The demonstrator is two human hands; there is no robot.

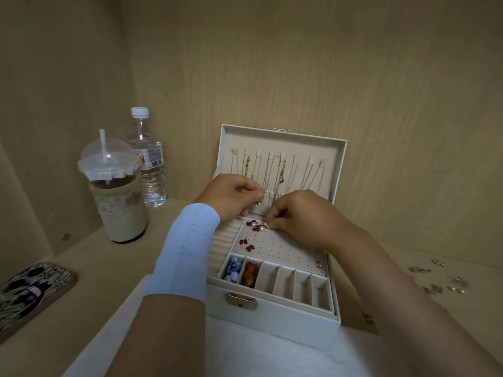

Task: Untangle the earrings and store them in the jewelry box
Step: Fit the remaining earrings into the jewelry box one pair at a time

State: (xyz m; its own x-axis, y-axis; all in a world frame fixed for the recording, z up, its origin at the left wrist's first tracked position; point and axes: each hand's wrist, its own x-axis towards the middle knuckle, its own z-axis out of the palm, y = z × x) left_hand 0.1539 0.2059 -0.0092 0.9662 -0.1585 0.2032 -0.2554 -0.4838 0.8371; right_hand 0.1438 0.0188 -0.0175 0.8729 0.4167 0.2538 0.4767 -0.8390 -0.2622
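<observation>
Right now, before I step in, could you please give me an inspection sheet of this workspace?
Surface: light wooden shelf, with a white cloth under the box.
Job's things: jewelry box open; red earrings and pearl earrings on its perforated panel; loose earrings on the shelf at right.
Clutter: iced drink cup, water bottle and phone in a patterned case, all at left; necklaces hang in the lid.
Hands: left hand pinches a small gold piece; right hand pinches a small earring over the panel.
Cables: nothing seen.
Surroundings: wooden panels behind and at left.
</observation>
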